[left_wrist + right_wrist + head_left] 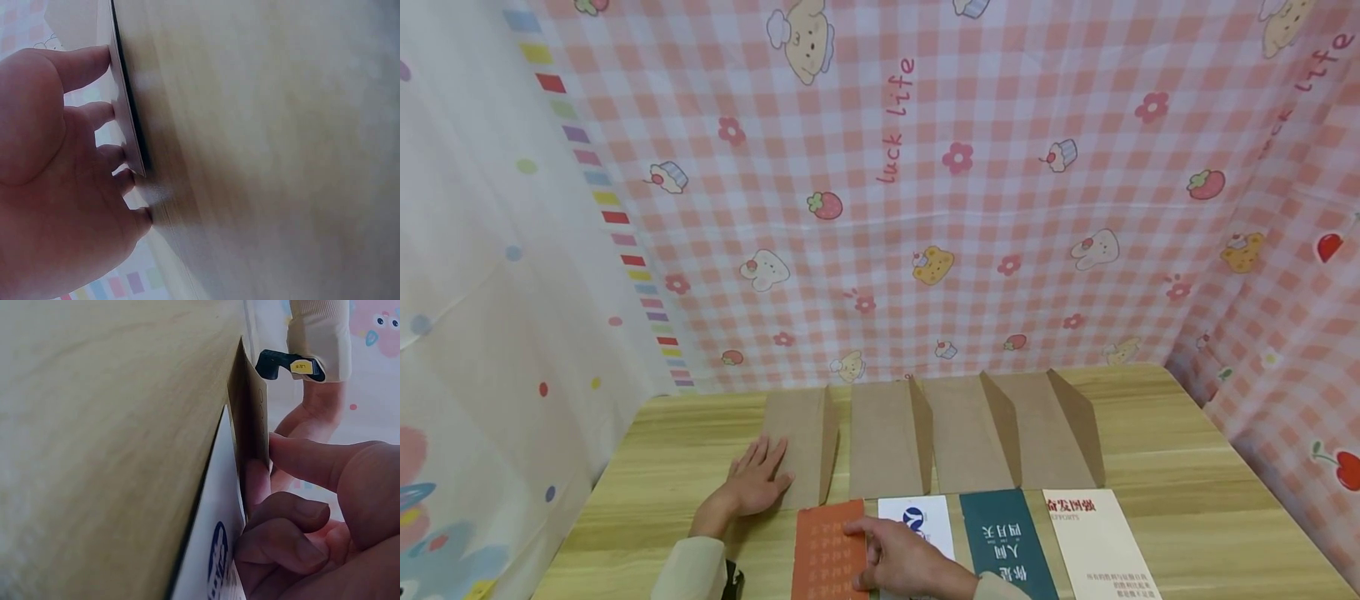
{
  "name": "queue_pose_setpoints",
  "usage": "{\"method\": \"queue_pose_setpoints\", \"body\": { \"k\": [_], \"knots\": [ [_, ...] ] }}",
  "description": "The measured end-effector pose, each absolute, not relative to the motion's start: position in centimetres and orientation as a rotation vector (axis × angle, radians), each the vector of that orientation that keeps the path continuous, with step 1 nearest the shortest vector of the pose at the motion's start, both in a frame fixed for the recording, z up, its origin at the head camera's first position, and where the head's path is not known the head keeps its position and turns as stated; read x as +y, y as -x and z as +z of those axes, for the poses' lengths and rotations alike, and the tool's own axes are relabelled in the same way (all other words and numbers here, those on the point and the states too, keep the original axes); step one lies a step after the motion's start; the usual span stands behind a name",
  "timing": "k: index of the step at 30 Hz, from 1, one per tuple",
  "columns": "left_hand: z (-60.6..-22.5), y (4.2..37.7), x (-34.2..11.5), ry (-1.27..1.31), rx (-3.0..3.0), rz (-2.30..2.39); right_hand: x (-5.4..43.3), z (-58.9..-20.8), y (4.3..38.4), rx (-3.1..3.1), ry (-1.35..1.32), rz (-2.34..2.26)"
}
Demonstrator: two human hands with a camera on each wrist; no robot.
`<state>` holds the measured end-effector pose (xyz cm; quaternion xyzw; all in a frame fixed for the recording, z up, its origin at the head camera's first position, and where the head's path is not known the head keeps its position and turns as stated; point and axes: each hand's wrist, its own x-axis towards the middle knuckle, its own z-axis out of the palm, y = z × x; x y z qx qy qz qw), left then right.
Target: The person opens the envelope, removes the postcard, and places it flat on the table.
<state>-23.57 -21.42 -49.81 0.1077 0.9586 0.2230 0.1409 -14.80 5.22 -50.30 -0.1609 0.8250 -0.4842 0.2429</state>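
My left hand [752,482] rests on the leftmost brown paper envelope [805,437], fingers spread over its left part; its flap stands up along the right side. In the left wrist view, the fingertips [103,112] press near the envelope's edge. My right hand [910,560] pinches the right edge of an orange card [823,546] printed with rows of characters. The right wrist view shows the thumb on one face of the orange card [257,406] and a finger behind it, that edge raised from the table. A white card [938,512] with a blue logo lies partly beneath my right hand.
Several more brown envelopes with raised flaps [887,442] stand in a row to the right. A dark green card [1003,533] and a cream card [1097,533] lie in front of them on the wooden table [1210,500]. A checked cloth [1000,208] hangs behind.
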Motion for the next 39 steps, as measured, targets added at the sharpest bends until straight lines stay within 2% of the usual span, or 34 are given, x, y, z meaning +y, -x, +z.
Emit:
{"method": "queue_pose_setpoints", "body": {
  "k": [39],
  "knots": [
    [-49.63,23.47,-21.31,-0.288,2.763,0.647,5.05,-50.01,14.57,2.227,0.332,-1.329]
  ]
}}
